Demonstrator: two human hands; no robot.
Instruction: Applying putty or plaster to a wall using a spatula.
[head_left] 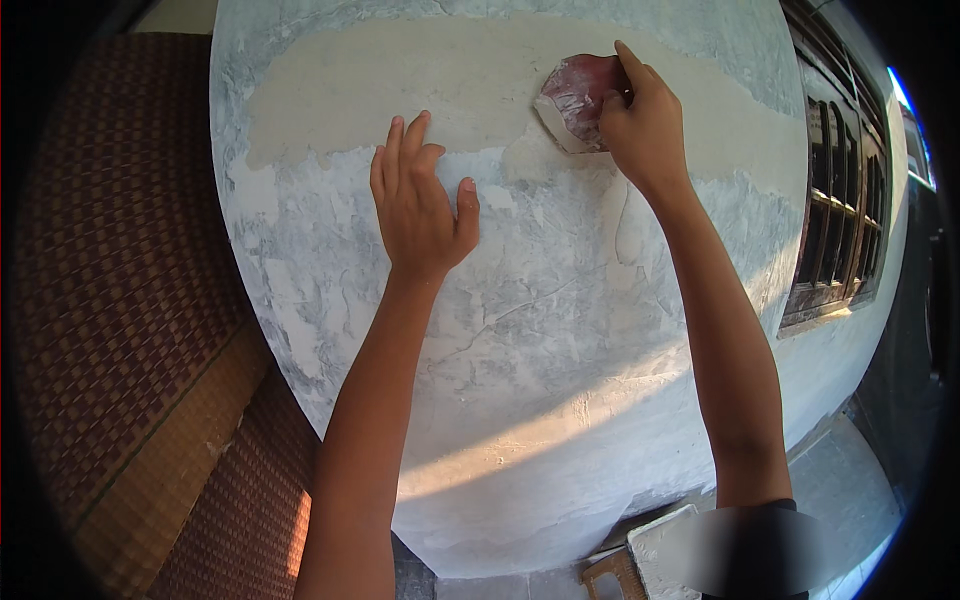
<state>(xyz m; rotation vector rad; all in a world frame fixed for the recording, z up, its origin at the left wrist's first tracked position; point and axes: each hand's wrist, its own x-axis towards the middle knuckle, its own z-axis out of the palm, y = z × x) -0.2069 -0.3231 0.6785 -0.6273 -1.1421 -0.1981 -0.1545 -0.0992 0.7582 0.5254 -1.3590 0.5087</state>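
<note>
My right hand [648,128] grips a dark red putty scraper [580,88] whose blade is smeared with whitish putty. The blade's lower edge lies against or very near the wall [520,260], high up and right of the middle. Across the upper wall runs a wide band of smooth beige putty [370,85], with the scraper over its lower part. My left hand [420,205] is held up to the left of the scraper, fingers spread and nothing in it. Its fingertips overlap the band's lower edge; whether they touch the wall I cannot tell.
Brown woven matting [140,230] stands along the left side. A wooden window with bars [840,200] is set in the wall at the right. Low down at the right are a pale slab or board [665,545] and a tan object with an opening [612,578].
</note>
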